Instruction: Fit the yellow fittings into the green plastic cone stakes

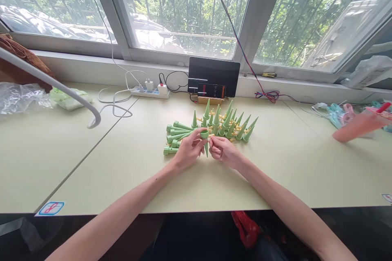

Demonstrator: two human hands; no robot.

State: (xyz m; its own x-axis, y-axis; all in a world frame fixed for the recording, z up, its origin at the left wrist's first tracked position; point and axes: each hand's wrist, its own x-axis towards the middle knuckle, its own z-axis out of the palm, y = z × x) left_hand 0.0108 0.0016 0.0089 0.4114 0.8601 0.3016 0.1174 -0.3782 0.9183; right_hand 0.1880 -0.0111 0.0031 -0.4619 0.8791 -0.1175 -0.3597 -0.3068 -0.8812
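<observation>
My left hand (pixel 190 147) grips a green plant watering spike (pixel 204 134), its open round end up and its point down. Close at its right side, my right hand (pixel 226 151) is closed in a pinch on a small pale yellow valve (pixel 211 136), mostly covered by the fingertips. Whether the valve touches the spike's side I cannot tell. Just beyond my hands, several green spikes (pixel 227 122) stand point up with yellow valves at their sides. Left of my left hand lie several more spikes (pixel 173 138) on their sides.
The pale table (pixel 137 187) reaches back to a windowsill. A phone (pixel 212 90) leans before a black tablet (pixel 214 74). A power strip (pixel 153 93) with cables sits left of them. To the right stands a red-pink cup (pixel 358 124); a white curved arm (pixel 76 94) hangs at left.
</observation>
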